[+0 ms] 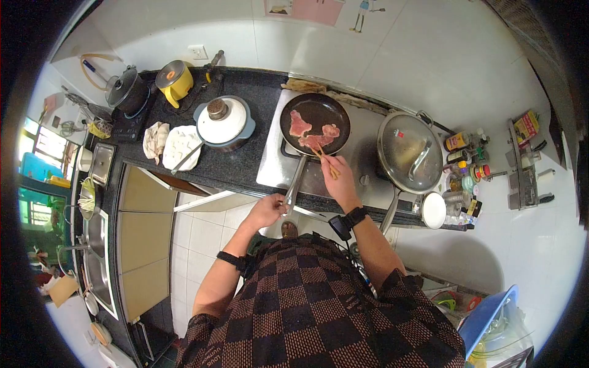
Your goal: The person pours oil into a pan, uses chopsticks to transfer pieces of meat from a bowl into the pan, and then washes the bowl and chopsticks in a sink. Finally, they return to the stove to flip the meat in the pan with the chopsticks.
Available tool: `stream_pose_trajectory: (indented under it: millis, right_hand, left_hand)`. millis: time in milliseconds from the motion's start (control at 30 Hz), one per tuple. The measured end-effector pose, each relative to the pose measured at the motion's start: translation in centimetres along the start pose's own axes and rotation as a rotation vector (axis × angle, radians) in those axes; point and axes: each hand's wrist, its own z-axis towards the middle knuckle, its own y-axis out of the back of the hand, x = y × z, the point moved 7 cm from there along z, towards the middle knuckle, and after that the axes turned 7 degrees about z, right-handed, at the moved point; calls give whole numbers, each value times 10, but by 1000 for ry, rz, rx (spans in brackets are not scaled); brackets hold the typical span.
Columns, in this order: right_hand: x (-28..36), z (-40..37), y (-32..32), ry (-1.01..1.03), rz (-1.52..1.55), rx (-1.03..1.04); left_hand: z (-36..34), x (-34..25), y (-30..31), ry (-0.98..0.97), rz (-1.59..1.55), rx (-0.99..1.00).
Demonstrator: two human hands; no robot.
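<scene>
Slices of raw-looking pink meat (300, 126) lie in a dark frying pan (334, 110) on the steel gas stove (270, 168). My right hand (342, 181) is closed around wooden chopsticks (321, 156). Their tips touch the meat at the pan's near side. At the end of the pan's metal handle (298, 176), my left hand (269, 211) has its fingers closed on it. Two separate areas of meat show, one at the left and one at the lower right of the pan.
Right of the pan stands a larger pan with a glass lid (410, 150). Seasoning bottles (457, 142) and a white bowl (434, 210) crowd the right end. To the left are a white-lidded pot (230, 122), cloths (182, 147), a knife (186, 158) and a yellow kettle (178, 86).
</scene>
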Motion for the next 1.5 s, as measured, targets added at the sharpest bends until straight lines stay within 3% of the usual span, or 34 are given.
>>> stream_pose_trajectory:
  millis: [233,600,867,1500]
  right_hand:
    - [0,-3,-3,-15,-2,29]
    - [-5,-5,-8,-7,1,33]
    - [10,-2,-8,106,27,3]
    - [2,4,-31,62,69,80]
  left_hand:
    - [-11,-25,8,-29,242,-71]
    - [-12,-29,7,-42,275,-59]
    - [-11,-26,6,-58,313,-86]
    - [-12,-25,4,6,273,-50]
